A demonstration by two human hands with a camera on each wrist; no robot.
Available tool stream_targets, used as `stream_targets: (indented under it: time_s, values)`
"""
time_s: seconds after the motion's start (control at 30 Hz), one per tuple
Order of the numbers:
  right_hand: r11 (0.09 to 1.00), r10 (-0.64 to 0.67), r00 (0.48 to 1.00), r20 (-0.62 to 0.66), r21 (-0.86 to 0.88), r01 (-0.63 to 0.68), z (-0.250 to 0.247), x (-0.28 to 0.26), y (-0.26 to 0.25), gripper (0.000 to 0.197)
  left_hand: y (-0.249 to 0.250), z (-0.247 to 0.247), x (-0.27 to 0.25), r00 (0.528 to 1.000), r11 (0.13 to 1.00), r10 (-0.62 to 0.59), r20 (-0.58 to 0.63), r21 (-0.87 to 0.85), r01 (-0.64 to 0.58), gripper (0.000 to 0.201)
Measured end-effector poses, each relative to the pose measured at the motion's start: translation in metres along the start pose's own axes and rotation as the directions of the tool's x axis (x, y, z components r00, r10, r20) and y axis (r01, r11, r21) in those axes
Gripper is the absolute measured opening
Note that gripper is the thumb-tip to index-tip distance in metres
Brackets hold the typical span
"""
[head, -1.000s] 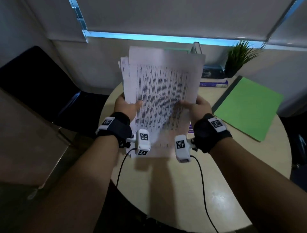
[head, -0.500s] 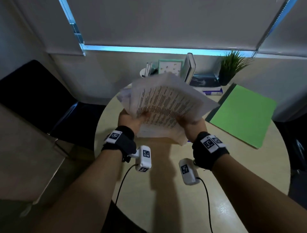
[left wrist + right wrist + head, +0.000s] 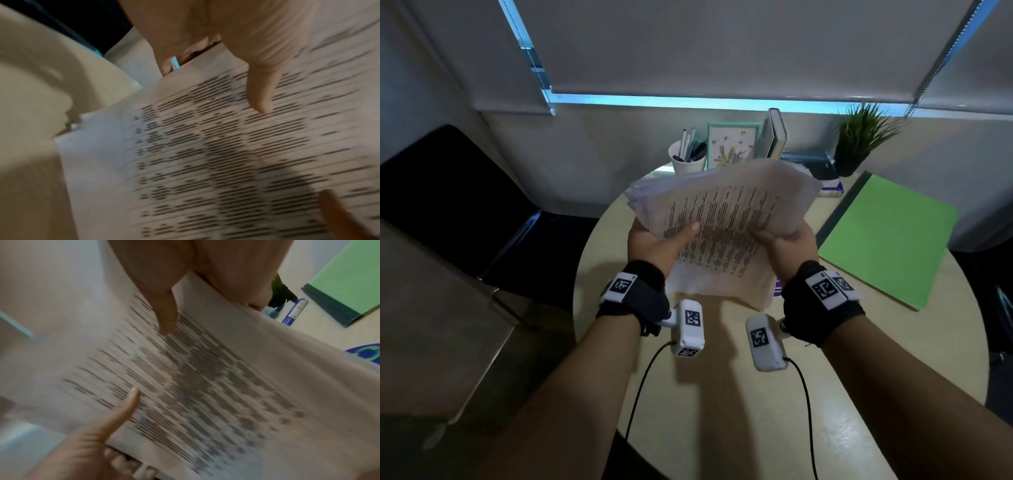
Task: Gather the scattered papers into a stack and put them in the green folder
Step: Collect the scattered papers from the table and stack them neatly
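Observation:
A stack of printed papers is held above the round table, tilted away from me and fanned at the far left corner. My left hand grips its left edge, thumb on the printed top sheet. My right hand grips the right edge, thumb on top and fingers underneath. In the right wrist view the thumb presses the stack of papers. The green folder lies shut and flat on the table to the right, and the green folder shows again past the right hand.
At the table's far edge stand a white pen cup, a framed picture, upright books, a stack of books and a potted plant. A black chair is at the left.
The stack went from upright in front of me to tilted away and lower over the table. Both hands kept their hold on its sides.

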State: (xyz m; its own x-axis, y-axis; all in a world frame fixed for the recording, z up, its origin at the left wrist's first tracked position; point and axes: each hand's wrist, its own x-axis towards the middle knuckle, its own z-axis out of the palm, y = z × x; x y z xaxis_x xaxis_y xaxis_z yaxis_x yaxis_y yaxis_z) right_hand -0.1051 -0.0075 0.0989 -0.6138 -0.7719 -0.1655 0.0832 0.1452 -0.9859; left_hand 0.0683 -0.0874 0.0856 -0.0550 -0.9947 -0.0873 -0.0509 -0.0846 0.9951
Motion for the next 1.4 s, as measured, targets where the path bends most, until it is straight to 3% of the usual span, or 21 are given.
stream_targets:
  time_s: [0.1,0.3,0.4,0.5,0.7,1.17,1.27,1.4]
  values:
    - [0.999,-0.036,0.999,-0.008,0.009,0.036,0.002,0.004,-0.011,0.017,0.003,0.01,0.004,0.996,1.0,0.03,-0.081,-0.002,-0.031,0.038]
    - [0.989,-0.145,0.988,-0.048,0.012,0.146,-0.002,0.009,-0.025,0.03,0.01,0.012,0.014,0.984,0.994,0.11,-0.14,-0.01,-0.112,0.049]
    - [0.997,-0.059,0.998,0.022,-0.052,0.06,-0.002,0.007,-0.011,0.033,-0.003,0.012,0.01,0.991,0.997,0.079,-0.11,0.014,-0.078,0.051]
    - [0.984,-0.002,0.999,0.048,-0.18,0.011,0.001,0.006,0.002,0.021,-0.015,0.015,0.007,0.996,0.994,0.063,-0.07,0.093,-0.057,0.043]
    - [0.986,0.005,1.0,0.027,-0.169,0.0,0.005,0.009,-0.003,0.034,-0.006,0.021,0.012,0.992,0.992,0.079,-0.096,0.108,-0.068,0.035]
    - [0.974,0.108,0.992,0.06,-0.209,-0.094,0.0,0.01,-0.008,0.036,-0.004,0.009,0.016,0.997,0.945,0.05,-0.055,0.326,-0.029,0.035]
    - [0.919,0.25,0.962,0.106,-0.339,-0.201,-0.002,0.014,-0.004,0.038,-0.005,-0.002,0.024,0.993,0.867,-0.104,0.056,0.494,0.063,0.036]
    - [0.766,0.396,0.912,0.106,-0.587,-0.264,0.003,0.006,0.031,0.042,-0.028,-0.018,0.022,0.927,0.648,-0.367,0.075,0.736,0.197,0.048]
